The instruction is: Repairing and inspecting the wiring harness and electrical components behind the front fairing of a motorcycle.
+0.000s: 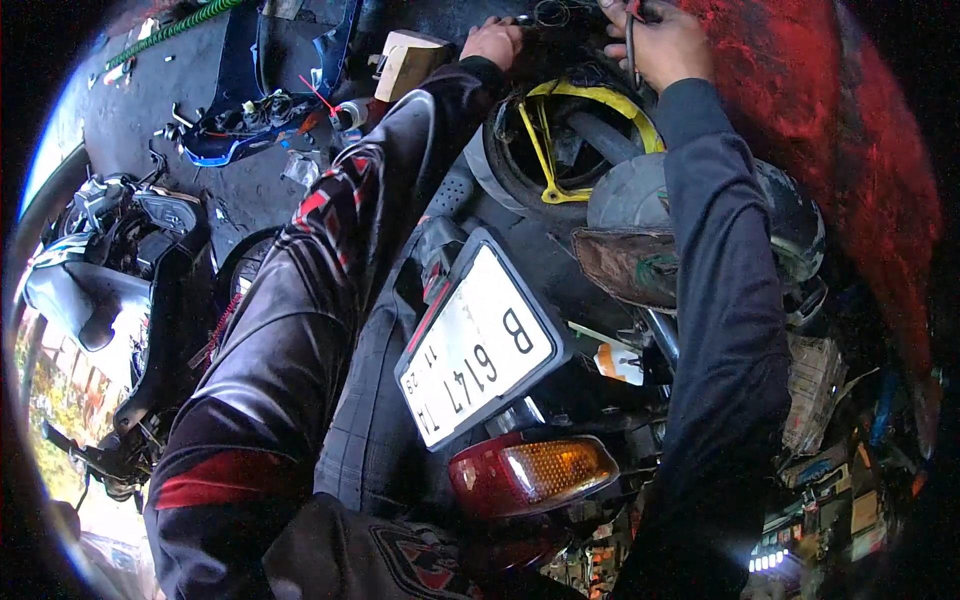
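Note:
At the top of the head view, my right hand (pixel 668 45) is closed around a thin dark rod-like tool (pixel 631 42) with a reddish part near its top. To its left my left hand (pixel 492 42) rests beside a dark object and a small loop of wire (pixel 552 12); its fingertips are hard to make out. Below both hands stands a wheel with a yellow rim (pixel 548 160). Between my forearms are a white number plate (pixel 482 340) in a dark frame and a red and orange tail light (pixel 535 473).
A cardboard box (pixel 410 62) lies left of my left hand. Farther left are a blue body panel (pixel 235 145), a green coiled hose (pixel 170 42) and a partly stripped scooter (pixel 125 250). A red surface (pixel 850 130) borders the right, with parts and tools (pixel 820 480) below it.

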